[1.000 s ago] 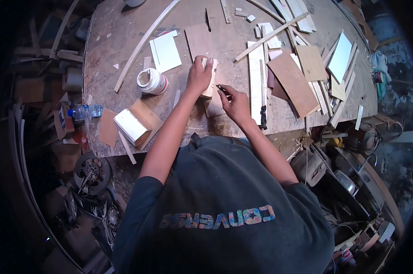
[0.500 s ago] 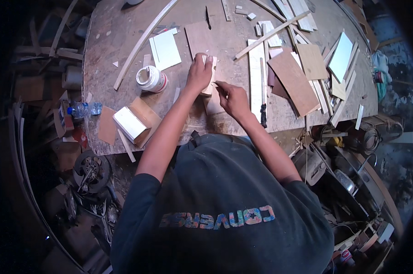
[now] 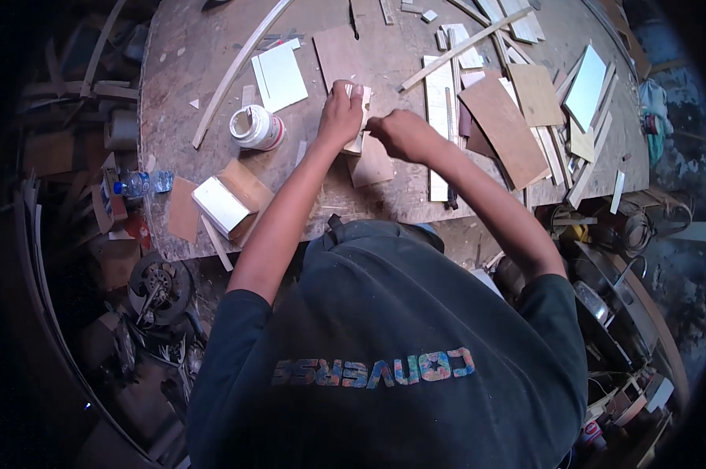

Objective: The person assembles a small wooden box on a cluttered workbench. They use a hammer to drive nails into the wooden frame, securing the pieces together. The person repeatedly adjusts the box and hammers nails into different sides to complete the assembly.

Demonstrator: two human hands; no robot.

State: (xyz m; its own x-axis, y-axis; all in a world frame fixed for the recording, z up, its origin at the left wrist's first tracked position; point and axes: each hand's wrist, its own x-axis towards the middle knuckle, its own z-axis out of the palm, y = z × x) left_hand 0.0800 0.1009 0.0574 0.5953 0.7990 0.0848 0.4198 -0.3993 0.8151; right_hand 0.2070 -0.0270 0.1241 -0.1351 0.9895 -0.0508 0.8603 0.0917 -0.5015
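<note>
My left hand [image 3: 341, 117] is wrapped round a pale wooden block [image 3: 355, 147], which lies on a thin brown board [image 3: 372, 170] on the workbench. A dark notch or hole shows at the block's right edge. Against that same side, my right hand [image 3: 407, 136] is closed with its fingertips together. Whatever it pinches is too small and hidden to make out. To the left of my hands stands an open white tub [image 3: 257, 130] with pale stuff round its mouth. A white panel [image 3: 281, 78] lies flat behind the tub.
Wood strips and brown panels [image 3: 506, 129] are heaped at the right of the bench [image 3: 235, 184]. A long curved strip [image 3: 235, 74] runs along the left. Near the front left edge sit a white-faced block [image 3: 221, 206] and a plastic bottle [image 3: 138, 184].
My right hand has turned over, its back now upward, and its elbow has swung outward to the right. My left hand keeps its hold on the block.
</note>
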